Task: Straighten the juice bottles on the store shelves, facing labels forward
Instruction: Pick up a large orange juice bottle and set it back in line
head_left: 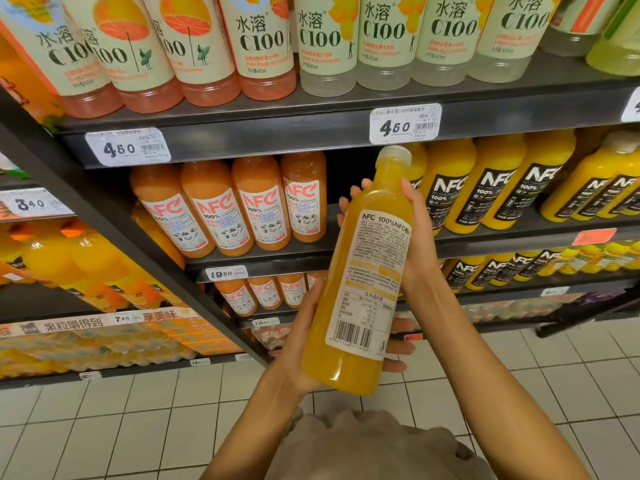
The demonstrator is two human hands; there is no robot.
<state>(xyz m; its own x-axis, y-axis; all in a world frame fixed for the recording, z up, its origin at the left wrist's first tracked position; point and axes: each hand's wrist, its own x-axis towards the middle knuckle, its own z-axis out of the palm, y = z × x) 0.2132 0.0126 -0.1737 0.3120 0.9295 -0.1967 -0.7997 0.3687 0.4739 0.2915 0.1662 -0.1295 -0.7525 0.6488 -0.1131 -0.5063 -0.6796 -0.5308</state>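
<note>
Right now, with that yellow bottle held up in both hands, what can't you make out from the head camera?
- Held yellow bottle: front label faces away; only the back panel shows, its small print blurred.
- Shelf gap beside the guava bottles: dark, partly hidden by the bottle and right hand.
- Left hand: fingers mostly behind the bottle.
- C100 bottles: caps cut off by the top edge.
</note>
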